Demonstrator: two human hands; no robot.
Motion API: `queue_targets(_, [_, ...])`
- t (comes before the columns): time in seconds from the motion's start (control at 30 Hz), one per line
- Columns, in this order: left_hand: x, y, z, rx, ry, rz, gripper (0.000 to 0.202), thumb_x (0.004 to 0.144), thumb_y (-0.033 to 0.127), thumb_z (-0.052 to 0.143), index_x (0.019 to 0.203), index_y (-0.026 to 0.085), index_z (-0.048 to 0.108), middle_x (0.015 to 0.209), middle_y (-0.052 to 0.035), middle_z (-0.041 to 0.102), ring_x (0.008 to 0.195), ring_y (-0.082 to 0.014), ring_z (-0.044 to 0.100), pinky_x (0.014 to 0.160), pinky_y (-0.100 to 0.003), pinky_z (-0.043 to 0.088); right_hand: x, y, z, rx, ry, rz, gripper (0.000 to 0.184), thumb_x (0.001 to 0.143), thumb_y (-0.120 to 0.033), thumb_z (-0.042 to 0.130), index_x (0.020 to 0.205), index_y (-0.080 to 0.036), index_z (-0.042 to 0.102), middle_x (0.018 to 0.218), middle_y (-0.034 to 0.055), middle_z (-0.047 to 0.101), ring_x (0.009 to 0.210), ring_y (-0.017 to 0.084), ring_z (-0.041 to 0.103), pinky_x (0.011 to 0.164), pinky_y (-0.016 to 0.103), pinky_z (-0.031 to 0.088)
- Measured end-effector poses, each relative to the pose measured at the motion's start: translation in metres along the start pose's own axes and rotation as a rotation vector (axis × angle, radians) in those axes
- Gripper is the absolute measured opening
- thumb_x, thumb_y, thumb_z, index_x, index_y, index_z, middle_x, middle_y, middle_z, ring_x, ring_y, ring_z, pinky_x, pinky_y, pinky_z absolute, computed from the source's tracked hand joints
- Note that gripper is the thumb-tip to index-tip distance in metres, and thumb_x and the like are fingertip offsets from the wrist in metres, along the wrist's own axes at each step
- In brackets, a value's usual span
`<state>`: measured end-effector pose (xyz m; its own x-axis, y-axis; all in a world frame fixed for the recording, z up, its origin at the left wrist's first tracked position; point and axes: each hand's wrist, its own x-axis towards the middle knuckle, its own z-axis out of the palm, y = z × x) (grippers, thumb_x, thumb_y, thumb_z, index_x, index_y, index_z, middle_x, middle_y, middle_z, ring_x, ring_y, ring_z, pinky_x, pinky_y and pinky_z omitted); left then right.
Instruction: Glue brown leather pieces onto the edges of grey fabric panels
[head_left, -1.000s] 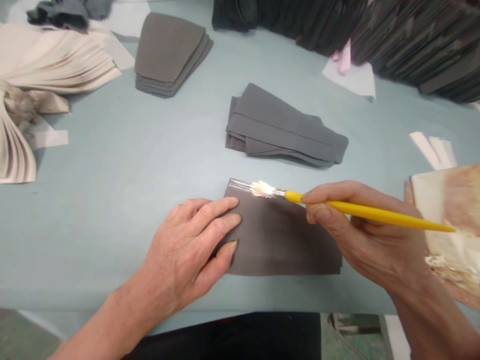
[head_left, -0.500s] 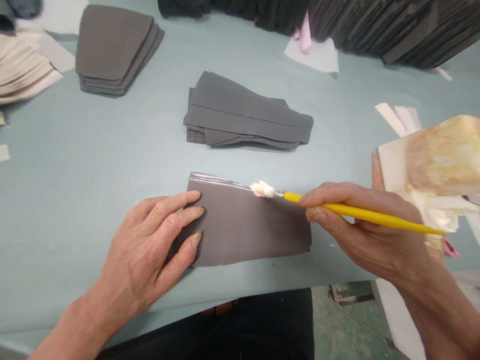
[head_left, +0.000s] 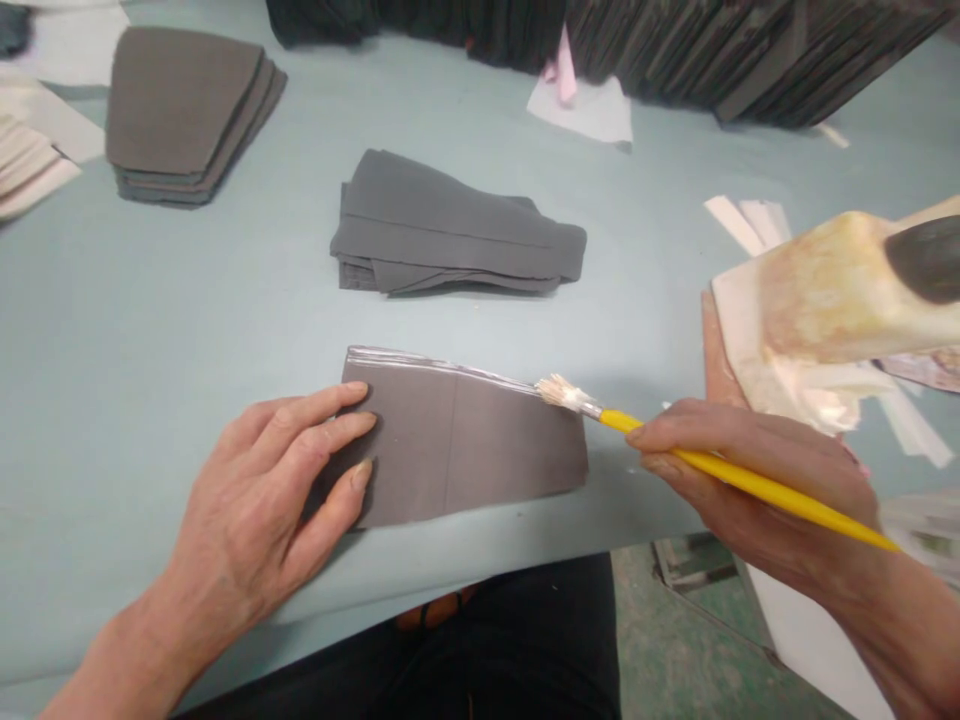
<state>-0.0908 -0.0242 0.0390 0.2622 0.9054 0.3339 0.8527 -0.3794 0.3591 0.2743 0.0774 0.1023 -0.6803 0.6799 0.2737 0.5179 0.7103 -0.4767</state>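
A dark grey-brown panel (head_left: 465, 450) lies flat near the table's front edge, with a faint line across its middle. My left hand (head_left: 270, 480) rests on its left end, fingers spread and fingertips pressing down. My right hand (head_left: 757, 470) is closed around a yellow-handled brush (head_left: 750, 485), held slanting to the left. Its pale, clumped bristles (head_left: 562, 391) touch the panel's far edge near the right end. A shiny wet strip (head_left: 442, 366) runs along that far edge from the left corner to the bristles.
Beyond the panel lies a loose stack of similar grey pieces (head_left: 457, 225). Another dark stack (head_left: 184, 105) sits at the back left. Black pieces (head_left: 675, 50) line the far side. A stained pale container (head_left: 817, 290) with whitish residue stands at the right beside paper strips (head_left: 750, 225).
The brush has moved right along the panel's far edge, and the shiny strip now reaches farther right. My left hand stays on the panel. The whole view has shifted slightly.
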Motion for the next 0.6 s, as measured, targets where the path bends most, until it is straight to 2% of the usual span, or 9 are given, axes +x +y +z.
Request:
queue_targets(0.1, [0.0,0.001,0.001,0.006,0.013,0.001,0.03,0.104,0.021,0.058,0.134,0.019,0.059,0.146,-0.0152,0.066,0.121,-0.0307,0.069,0.103,-0.047,0.051,-0.009,0.0,-0.009,-0.026,-0.036,0.022,0.012,0.104,-0.019,0.064,0.11,-0.027,0.069,0.086,-0.0014,0.073,0.064,0.012,0.069,0.058,0.023,0.052])
queue_targets(0.2, [0.001,0.003,0.0,0.021,0.017,0.016,0.027,0.106,0.021,0.055,0.132,0.018,0.058,0.144,-0.0155,0.068,0.121,-0.0287,0.069,0.101,-0.045,0.051,-0.013,-0.004,-0.017,-0.106,-0.01,0.063,0.008,0.103,-0.03,0.066,0.108,-0.029,0.072,0.089,-0.0004,0.076,0.064,0.015,0.071,0.054,0.026,0.053])
queue_targets(0.3, [0.002,0.005,-0.001,0.024,0.015,0.008,0.026,0.106,0.02,0.056,0.131,0.02,0.057,0.142,-0.0148,0.07,0.12,-0.0273,0.07,0.099,-0.044,0.052,-0.004,-0.014,-0.014,-0.065,0.099,0.098,0.008,0.097,-0.031,0.073,0.106,-0.032,0.074,0.087,-0.0001,0.076,0.066,0.017,0.072,0.055,0.029,0.055])
queue_targets(0.37, [0.002,0.007,-0.002,0.014,0.023,-0.003,0.026,0.105,0.02,0.057,0.131,0.019,0.057,0.143,-0.0146,0.07,0.117,-0.0273,0.071,0.098,-0.045,0.053,0.013,-0.026,-0.002,0.014,0.256,0.158,0.007,0.097,-0.027,0.072,0.102,-0.032,0.074,0.085,-0.0001,0.074,0.064,0.016,0.068,0.055,0.029,0.054])
queue_targets(0.4, [0.001,0.007,-0.002,0.012,0.03,-0.007,0.026,0.104,0.02,0.057,0.13,0.019,0.058,0.142,-0.0146,0.071,0.114,-0.0274,0.071,0.098,-0.046,0.053,0.025,-0.032,0.006,0.065,0.281,0.128,0.007,0.097,-0.026,0.073,0.101,-0.031,0.075,0.083,0.0002,0.073,0.062,0.015,0.066,0.052,0.028,0.051])
queue_targets(0.5, [0.001,0.008,-0.001,0.014,0.035,-0.009,0.024,0.104,0.02,0.057,0.127,0.017,0.062,0.141,-0.0142,0.072,0.109,-0.028,0.071,0.094,-0.047,0.054,0.063,-0.049,0.032,0.213,0.159,0.03,0.009,0.099,-0.022,0.073,0.101,-0.03,0.076,0.083,-0.0007,0.074,0.062,0.014,0.066,0.055,0.026,0.053])
queue_targets(0.6, [0.001,0.008,-0.001,0.017,0.036,-0.013,0.023,0.105,0.022,0.056,0.126,0.016,0.064,0.141,-0.013,0.073,0.108,-0.0287,0.07,0.09,-0.046,0.054,0.098,-0.058,0.055,0.276,0.116,0.022,0.004,0.1,-0.028,0.074,0.099,-0.028,0.079,0.084,0.0007,0.075,0.068,0.015,0.069,0.059,0.026,0.055])
